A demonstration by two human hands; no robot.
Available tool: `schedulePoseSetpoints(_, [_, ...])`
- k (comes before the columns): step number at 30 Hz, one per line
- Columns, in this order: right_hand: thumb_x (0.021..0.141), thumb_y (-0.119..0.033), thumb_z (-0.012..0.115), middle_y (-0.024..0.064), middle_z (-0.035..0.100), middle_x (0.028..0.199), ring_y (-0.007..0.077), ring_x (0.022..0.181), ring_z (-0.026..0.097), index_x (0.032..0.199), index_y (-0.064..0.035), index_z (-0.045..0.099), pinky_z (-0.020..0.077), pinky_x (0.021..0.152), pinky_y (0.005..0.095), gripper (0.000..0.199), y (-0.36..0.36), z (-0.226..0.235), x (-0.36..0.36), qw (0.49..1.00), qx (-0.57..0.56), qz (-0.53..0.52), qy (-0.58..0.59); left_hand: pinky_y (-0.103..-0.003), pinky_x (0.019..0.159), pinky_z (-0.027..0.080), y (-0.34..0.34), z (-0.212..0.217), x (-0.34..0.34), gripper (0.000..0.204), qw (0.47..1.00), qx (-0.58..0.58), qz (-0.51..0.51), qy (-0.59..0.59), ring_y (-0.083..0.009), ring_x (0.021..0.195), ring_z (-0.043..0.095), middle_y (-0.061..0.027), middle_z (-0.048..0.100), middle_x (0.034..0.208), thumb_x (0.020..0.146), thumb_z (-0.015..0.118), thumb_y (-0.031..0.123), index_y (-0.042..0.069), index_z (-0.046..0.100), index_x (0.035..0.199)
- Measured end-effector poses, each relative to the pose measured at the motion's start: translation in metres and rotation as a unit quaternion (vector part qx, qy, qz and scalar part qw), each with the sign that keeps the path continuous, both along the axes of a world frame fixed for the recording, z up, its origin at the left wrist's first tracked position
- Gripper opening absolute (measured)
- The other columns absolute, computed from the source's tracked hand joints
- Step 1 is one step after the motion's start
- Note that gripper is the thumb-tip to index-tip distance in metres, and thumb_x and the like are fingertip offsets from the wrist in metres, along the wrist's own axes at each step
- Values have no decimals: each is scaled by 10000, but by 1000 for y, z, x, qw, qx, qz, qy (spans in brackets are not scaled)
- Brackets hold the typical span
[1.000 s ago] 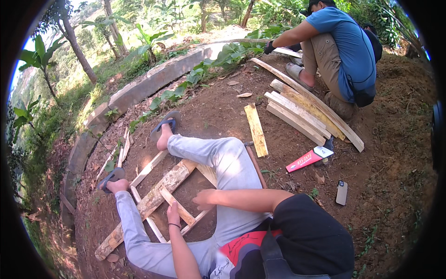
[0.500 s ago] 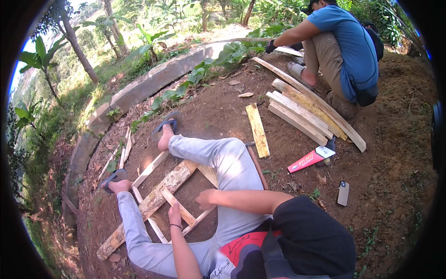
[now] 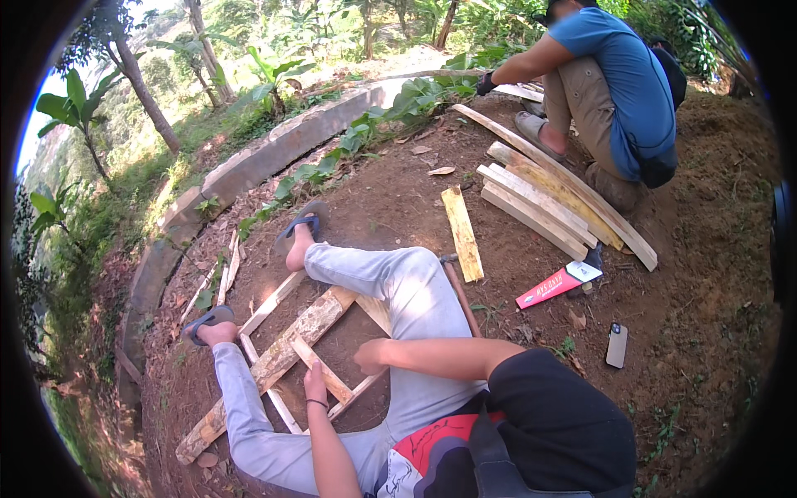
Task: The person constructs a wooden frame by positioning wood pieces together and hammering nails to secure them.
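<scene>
A short pale wooden strip (image 3: 308,353) lies across the rough, bark-marked plank (image 3: 278,361) between my legs. My left hand (image 3: 315,384), with a dark band at its wrist, is closed at the edge of that strip, its thumb upright. Just right of the strip, my right hand (image 3: 370,356) is curled closed near my right thigh; anything inside its fingers is hidden. Beneath and around the plank, thinner pale strips (image 3: 272,304) form a frame on the soil. A hammer (image 3: 456,292) with a brown handle is beside my right knee.
A loose yellowish board (image 3: 462,232) and a stack of planks (image 3: 540,212) lie ahead to the right. Nearby are a handsaw in a red sleeve (image 3: 550,289) and a phone (image 3: 616,345). A person in blue (image 3: 623,91) squats beyond; a low concrete wall (image 3: 274,143) curves along the left.
</scene>
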State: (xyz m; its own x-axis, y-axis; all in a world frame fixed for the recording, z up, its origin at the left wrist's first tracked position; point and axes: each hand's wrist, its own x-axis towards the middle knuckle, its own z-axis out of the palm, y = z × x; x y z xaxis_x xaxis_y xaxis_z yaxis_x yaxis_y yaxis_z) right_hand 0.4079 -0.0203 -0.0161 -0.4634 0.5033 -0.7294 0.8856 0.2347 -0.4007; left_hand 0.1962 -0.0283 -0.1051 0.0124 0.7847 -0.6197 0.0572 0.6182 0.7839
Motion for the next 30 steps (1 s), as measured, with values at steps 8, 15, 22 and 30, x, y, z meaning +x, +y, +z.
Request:
schedulePoseSetpoints(8, [810,-198,484,191,641,1097,326,1025,616,1015,-5,681,485,864,415,344,-2,11,1,1000,12,-9,-15,-306,734,435,1,-2,-2,450,1000,7,-8,16,-140,785,533,-54,582,860,923,518,413,-29,597,960])
schedulePoseSetpoints(15, [825,-226,477,192,642,1094,329,1025,614,1015,2,677,485,867,415,358,-1,18,1,1000,0,0,-16,-294,729,437,1,5,0,400,1000,-6,-6,-5,-131,779,537,-29,577,851,927,519,389,0,600,968])
schedulePoseSetpoints(22, [831,-248,472,205,654,1038,338,987,623,995,23,673,481,860,425,375,0,8,1,1000,2,-7,5,-290,753,442,2,-4,0,428,1000,-3,4,-9,-134,799,544,-35,584,880,919,524,400,-15,588,1006])
schedulePoseSetpoints(30, [822,-236,507,187,643,1089,325,1019,615,1040,0,667,477,871,417,359,0,25,-1,1000,-18,-8,0,-307,724,448,2,-11,-4,457,1000,13,-9,19,-141,777,547,-60,586,838,913,522,425,-25,599,932])
